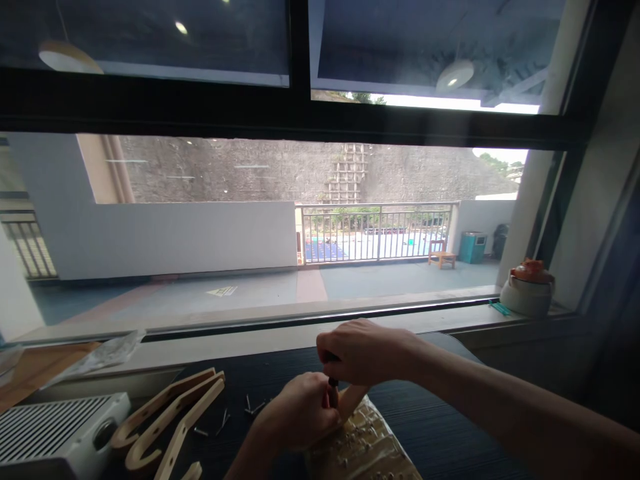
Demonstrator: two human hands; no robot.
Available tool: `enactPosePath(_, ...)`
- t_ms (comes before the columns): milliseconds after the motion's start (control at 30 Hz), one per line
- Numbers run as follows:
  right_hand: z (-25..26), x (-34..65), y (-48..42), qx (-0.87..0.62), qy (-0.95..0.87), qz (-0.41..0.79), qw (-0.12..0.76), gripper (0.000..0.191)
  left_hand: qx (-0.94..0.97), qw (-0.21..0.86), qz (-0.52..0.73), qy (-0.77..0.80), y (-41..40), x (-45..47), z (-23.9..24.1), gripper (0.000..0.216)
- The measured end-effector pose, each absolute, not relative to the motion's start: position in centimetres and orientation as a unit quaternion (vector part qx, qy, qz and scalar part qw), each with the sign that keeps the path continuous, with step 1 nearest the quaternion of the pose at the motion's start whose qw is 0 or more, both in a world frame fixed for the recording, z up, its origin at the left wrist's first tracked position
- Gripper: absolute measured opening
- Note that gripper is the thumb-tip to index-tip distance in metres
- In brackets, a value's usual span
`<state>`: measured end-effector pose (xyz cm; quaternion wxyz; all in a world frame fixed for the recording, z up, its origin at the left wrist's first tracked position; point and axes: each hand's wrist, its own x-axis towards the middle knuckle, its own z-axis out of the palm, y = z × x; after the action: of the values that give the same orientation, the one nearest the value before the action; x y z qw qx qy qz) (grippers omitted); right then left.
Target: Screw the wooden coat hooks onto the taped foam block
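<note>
One taped block (373,447) sits nearest you, one wooden piece (353,402) at its far end; your right hand (363,350) clenches one dark tool (333,382), your left hand (303,410) bunches below, hold hidden; four wooden hooks (183,430), one cropped, and several screws (201,432) share the black table (425,420) by one window (300,110)

Daylight comes at me through the window (300,113), leaving my right hand (370,350) and left hand (303,410) dim, with shadow gathering between my fingers. The black tabletop (425,420) sinks dark, while the sky outside washes out to white. I see pale glare streaks across the glass, soft fine detail, and wide-lens slanting near the right edge.
</note>
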<state>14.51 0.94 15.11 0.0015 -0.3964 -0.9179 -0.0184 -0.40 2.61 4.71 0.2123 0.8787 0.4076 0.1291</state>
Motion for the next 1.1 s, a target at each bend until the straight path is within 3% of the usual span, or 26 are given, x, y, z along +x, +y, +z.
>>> enactPosePath(1100,14.98,14.38,0.93,-0.412,-0.911,-0.012,-0.009,0.025,0.878,0.205,0.103,0.419,2.33,-0.45,5.31,0.016)
